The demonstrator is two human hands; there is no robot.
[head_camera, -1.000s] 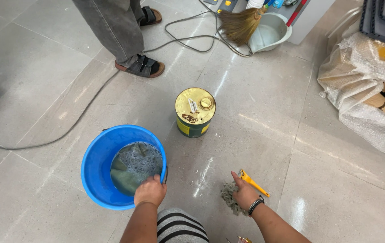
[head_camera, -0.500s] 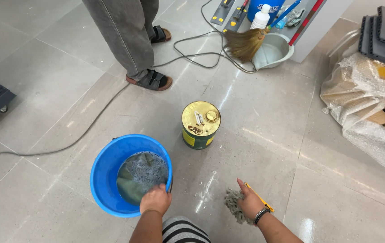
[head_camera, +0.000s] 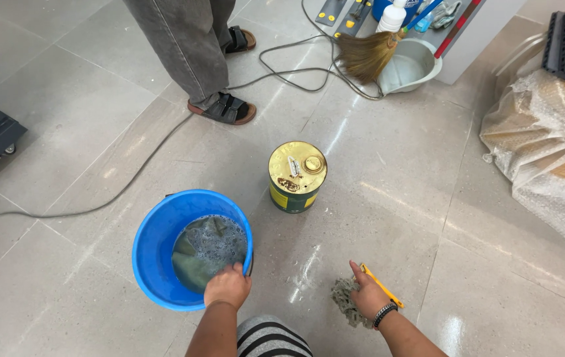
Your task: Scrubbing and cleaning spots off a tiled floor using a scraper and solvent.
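Nearest, the left hand [head_camera: 228, 285] curls over the near rim of the blue bucket [head_camera: 157, 244], fingers closed on its edge; soapy water and a cloth sit inside. To the right, the right hand [head_camera: 369, 296] presses flat on a grey rag [head_camera: 345, 299] on the tiled floor [head_camera: 481, 218], with a yellow scraper [head_camera: 380, 285] pinned under it. Bare tile lies between the hands and right of the rag. Farther off stands a gold-topped can [head_camera: 297, 175], apart from the bucket. Beyond, another person's sandalled feet [head_camera: 228, 109], a cable [head_camera: 97, 201] and a broom [head_camera: 368, 54].
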